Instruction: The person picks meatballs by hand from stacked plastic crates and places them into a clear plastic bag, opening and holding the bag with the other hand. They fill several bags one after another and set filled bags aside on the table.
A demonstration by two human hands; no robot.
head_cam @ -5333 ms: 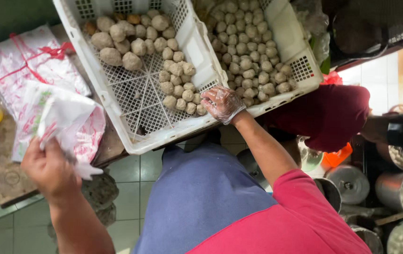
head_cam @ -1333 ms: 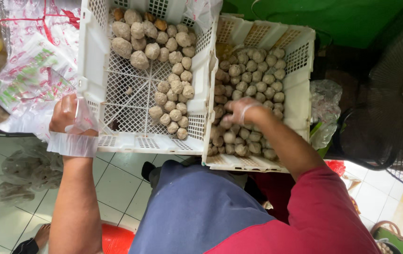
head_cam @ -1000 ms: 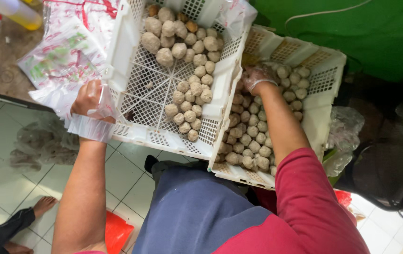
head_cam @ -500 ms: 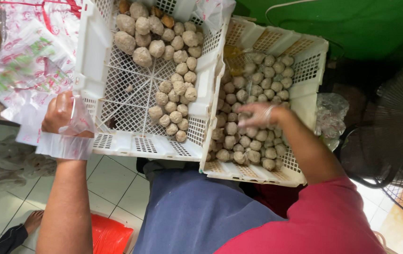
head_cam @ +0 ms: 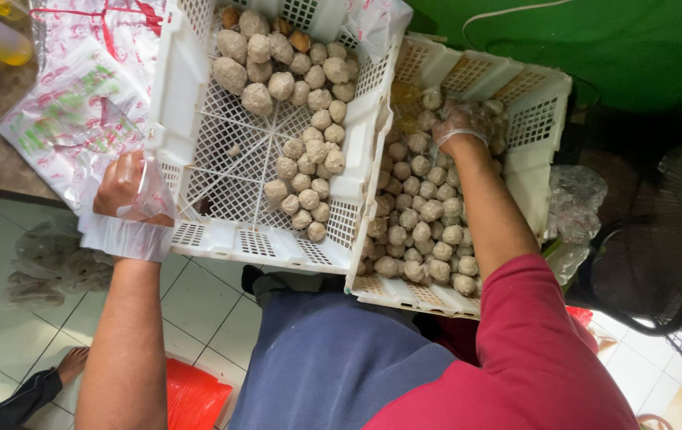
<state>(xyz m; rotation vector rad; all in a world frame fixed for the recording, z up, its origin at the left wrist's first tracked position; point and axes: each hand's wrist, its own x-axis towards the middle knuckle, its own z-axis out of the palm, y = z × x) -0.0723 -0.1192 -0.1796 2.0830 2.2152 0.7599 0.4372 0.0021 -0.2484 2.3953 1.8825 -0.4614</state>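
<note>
Tiled floor (head_cam: pixel 6 263), two white crates of meatballs.
Left hand (head_cam: pixel 122 187) grips a clear plastic bag (head_cam: pixel 130 231); gloved right hand (head_cam: pixel 456 123) closed on meatballs (head_cam: pixel 421 215) in the right crate (head_cam: pixel 532 171).

The left hand (head_cam: pixel 122 185) is gripping a clear plastic bag (head_cam: pixel 126 231) beside the left white crate (head_cam: pixel 178 103). The right hand (head_cam: pixel 460 121), in a thin glove, is resting among grey meatballs (head_cam: pixel 425 215) in the right white crate (head_cam: pixel 536 159).
</note>
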